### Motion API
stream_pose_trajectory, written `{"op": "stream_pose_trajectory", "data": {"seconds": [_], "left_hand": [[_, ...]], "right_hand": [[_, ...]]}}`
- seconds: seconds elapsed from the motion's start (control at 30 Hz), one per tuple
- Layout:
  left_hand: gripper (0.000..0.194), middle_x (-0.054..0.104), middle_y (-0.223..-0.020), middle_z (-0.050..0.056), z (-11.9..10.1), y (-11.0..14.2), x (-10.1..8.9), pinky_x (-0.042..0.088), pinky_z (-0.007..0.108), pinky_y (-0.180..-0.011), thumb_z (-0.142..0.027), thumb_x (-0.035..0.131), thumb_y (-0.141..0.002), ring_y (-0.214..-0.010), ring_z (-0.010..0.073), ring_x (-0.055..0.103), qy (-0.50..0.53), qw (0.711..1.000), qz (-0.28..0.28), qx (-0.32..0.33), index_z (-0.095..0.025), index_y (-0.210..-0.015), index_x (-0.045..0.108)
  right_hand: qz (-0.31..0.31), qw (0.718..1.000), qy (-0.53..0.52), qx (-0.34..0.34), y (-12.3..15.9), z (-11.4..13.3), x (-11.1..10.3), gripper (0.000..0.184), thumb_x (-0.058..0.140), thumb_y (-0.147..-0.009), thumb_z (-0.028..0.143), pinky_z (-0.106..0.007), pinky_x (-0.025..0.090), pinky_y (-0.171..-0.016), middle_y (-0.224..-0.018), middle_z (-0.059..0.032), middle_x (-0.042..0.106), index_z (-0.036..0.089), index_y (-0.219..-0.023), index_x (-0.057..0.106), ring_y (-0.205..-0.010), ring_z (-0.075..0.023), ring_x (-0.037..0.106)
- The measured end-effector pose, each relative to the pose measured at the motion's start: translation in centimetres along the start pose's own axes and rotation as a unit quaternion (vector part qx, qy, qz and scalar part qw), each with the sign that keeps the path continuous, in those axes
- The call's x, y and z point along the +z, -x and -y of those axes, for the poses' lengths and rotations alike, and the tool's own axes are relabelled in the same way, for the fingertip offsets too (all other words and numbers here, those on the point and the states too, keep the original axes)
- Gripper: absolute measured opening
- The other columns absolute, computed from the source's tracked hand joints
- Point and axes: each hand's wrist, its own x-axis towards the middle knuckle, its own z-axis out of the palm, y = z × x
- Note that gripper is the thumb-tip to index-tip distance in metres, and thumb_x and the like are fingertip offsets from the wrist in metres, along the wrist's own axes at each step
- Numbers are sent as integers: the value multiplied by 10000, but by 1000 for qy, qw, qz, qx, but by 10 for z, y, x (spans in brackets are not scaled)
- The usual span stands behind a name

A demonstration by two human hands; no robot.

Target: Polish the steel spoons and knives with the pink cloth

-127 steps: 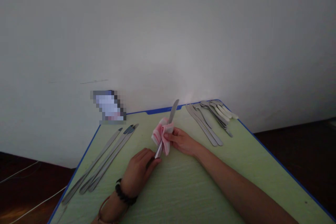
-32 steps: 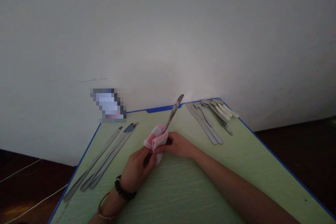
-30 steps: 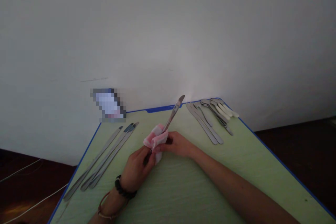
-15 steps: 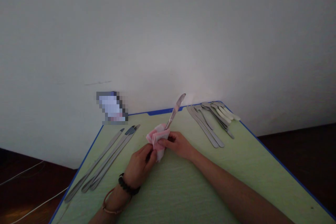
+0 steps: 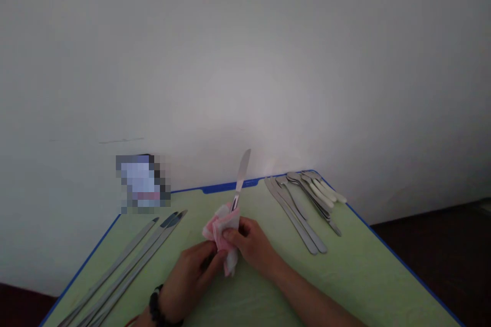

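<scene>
A silver table knife [image 5: 242,171] points up and slightly right, its blade bare and its handle wrapped in a crumpled pink-and-white cloth [image 5: 223,232]. My left hand [image 5: 192,271], wearing a dark bracelet, is closed on the lower left of the cloth. From the right, my right hand [image 5: 253,246] pinches the same cloth around the handle, thumb on the front. The handle's lower end is hidden in the folds. Left of my hands, several table knives [image 5: 132,260] lie side by side on the green table.
Forks [image 5: 297,219] lie on the right of the table, next to spoons [image 5: 312,191] and some white-handled cutlery [image 5: 326,190]. A blurred-out phone-like device [image 5: 140,181] leans at the back left against the white wall [image 5: 245,61]. Blue trim [image 5: 222,188] edges the table [image 5: 264,296].
The camera view has tilted up, so the table sits lower in the picture. The knife has turned more upright and shows its blade's broad side. Both hands still grip the cloth.
</scene>
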Motion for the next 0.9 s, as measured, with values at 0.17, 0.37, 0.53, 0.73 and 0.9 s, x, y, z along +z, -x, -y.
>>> {"op": "stream_pose_trajectory", "data": {"seconds": [0.17,0.37,0.53,0.73,0.9], "left_hand": [[360,605,-650,17,-1,0,2,407,199,-564,-388,363,-912,-577,127,535,12,1000,-4,6,-174,-702,563],[373,591,-650,24,-7,-1,0,396,208,-549,-410,349,-907,-574,131,512,14,1000,-22,-3,-167,-709,552],[383,592,-665,27,-6,-1,1,390,217,-556,-423,337,-910,-580,131,508,23,1000,-19,-2,-164,-735,558],[394,507,-573,-11,-1,-2,3,324,206,-494,-431,361,-899,-512,108,429,2,1000,-18,13,-169,-645,508],[400,443,-555,-26,-4,-2,-1,309,202,-498,-397,366,-907,-508,96,392,35,998,0,45,-170,-594,469]], "right_hand": [[-5,1000,4,-4,0,0,1,100,515,-655,205,-198,306,-480,-575,21,495,148,-628,592,-536,-86,389],[-14,1000,0,-12,0,-2,1,101,538,-655,224,-208,343,-518,-598,15,523,147,-664,603,-558,-95,424],[-14,1000,4,-21,1,-3,2,121,570,-667,262,-212,342,-522,-611,14,527,148,-680,606,-561,-95,427],[13,1000,-1,-14,2,-2,1,322,639,-663,463,-211,321,-493,-596,15,517,144,-681,608,-536,-91,411],[34,999,-6,10,1,1,-1,384,650,-656,509,-220,309,-514,-597,14,512,126,-665,615,-544,-88,398]]}}
